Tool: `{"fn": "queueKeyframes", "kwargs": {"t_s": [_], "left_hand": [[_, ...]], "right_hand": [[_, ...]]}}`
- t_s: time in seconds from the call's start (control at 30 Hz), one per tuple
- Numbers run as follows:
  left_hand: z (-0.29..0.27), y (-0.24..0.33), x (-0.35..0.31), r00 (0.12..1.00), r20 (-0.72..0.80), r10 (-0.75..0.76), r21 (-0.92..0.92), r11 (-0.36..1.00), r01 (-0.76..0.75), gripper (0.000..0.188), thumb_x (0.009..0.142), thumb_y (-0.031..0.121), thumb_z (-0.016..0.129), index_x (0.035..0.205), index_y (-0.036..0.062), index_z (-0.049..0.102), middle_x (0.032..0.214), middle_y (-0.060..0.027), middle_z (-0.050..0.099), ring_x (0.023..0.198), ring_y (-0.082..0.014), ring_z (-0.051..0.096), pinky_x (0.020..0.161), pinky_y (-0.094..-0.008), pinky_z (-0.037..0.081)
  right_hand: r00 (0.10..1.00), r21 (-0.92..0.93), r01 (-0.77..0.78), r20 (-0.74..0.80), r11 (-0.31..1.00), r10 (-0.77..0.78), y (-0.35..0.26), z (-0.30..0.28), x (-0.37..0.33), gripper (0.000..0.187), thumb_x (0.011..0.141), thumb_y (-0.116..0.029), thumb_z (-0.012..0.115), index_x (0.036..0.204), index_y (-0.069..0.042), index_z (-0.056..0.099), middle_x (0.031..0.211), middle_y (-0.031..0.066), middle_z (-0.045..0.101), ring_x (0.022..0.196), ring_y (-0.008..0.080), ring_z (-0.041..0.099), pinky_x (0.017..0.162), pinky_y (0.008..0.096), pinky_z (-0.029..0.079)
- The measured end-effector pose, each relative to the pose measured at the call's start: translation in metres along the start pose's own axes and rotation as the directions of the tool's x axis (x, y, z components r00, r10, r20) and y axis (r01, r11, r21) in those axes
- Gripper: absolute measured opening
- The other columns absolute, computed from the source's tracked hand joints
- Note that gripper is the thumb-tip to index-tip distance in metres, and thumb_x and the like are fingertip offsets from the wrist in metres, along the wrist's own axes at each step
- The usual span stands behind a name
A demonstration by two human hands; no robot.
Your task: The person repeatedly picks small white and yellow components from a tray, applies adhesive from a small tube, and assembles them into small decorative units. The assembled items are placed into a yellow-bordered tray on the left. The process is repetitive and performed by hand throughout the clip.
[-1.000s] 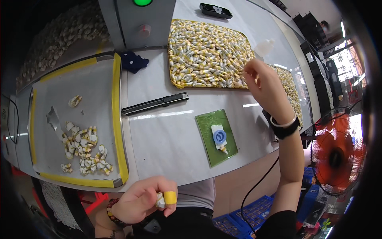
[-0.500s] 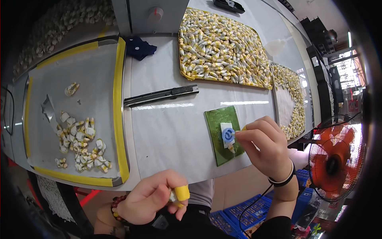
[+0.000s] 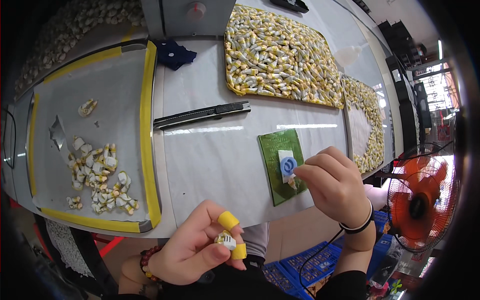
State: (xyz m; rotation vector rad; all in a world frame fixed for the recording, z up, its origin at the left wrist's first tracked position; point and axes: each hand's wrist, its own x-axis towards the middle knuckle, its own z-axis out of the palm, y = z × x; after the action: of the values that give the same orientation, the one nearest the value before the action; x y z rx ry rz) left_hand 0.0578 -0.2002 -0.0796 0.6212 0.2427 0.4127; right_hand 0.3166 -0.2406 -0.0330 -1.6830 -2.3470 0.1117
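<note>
My left hand (image 3: 187, 255) is low in the middle, its thumb pressing a small white figurine-like piece with dark marks (image 3: 227, 241) against the fingers. Yellow wraps cover two of its fingertips. To the right, my right hand (image 3: 337, 187) has thumb and forefinger pinched at the edge of a blue round piece with a swirl mark (image 3: 288, 166). Whatever sits between those fingertips, if anything, is too small to make out. The blue piece lies on a white pad (image 3: 285, 153), which rests on a green rectangular plate (image 3: 273, 150) on the table.
Left stands a yellow-taped tray (image 3: 150, 125) with several white-and-yellow pieces (image 3: 102, 170). A cutter knife (image 3: 205, 115) lies mid-table. Beyond are a full tray of small pieces (image 3: 280, 55), a second tray (image 3: 357, 127) and a dark blue cloth (image 3: 174, 54). An orange fan (image 3: 419, 200) stands right.
My left hand's fingers have spread and turned, bringing the white piece into clearer view. My right hand stays at the blue piece, its fingertips slightly lower. The view has shifted a little.
</note>
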Motion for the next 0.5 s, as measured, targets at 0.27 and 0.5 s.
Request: {"fn": "queueKeyframes", "kwargs": {"t_s": [0.27, 0.5], "left_hand": [[0.012, 0.004, 0.010, 0.974, -0.171, -0.148, -0.090, 0.987, 0.134, 0.054, 0.081, 0.040, 0.062, 0.101, -0.0079, 0.047, 0.075, -0.0147, 0.059, 0.068, -0.0208, 0.064, 0.067, -0.0329, 0.056], [0.001, 0.001, 0.015, 0.925, 0.092, -0.368, -0.184, 0.907, 0.379, 0.055, 0.082, 0.043, 0.059, 0.105, -0.0064, 0.050, 0.082, -0.0125, 0.063, 0.072, -0.0163, 0.064, 0.063, -0.0227, 0.050]], "right_hand": [[0.987, 0.166, -0.026, -0.151, 0.986, 0.052, -0.010, -0.003, 0.004, 0.021, 0.060, 0.004, 0.063, 0.080, -0.003, 0.064, 0.072, 0.0055, 0.059, 0.063, 0.0205, 0.056, 0.053, 0.0285, 0.047], [0.944, 0.600, 0.233, -0.330, 0.766, -0.028, -0.036, -0.008, 0.009, 0.016, 0.066, -0.002, 0.066, 0.081, 0.000, 0.067, 0.075, 0.0083, 0.062, 0.064, 0.0186, 0.059, 0.055, 0.0247, 0.048]]}}
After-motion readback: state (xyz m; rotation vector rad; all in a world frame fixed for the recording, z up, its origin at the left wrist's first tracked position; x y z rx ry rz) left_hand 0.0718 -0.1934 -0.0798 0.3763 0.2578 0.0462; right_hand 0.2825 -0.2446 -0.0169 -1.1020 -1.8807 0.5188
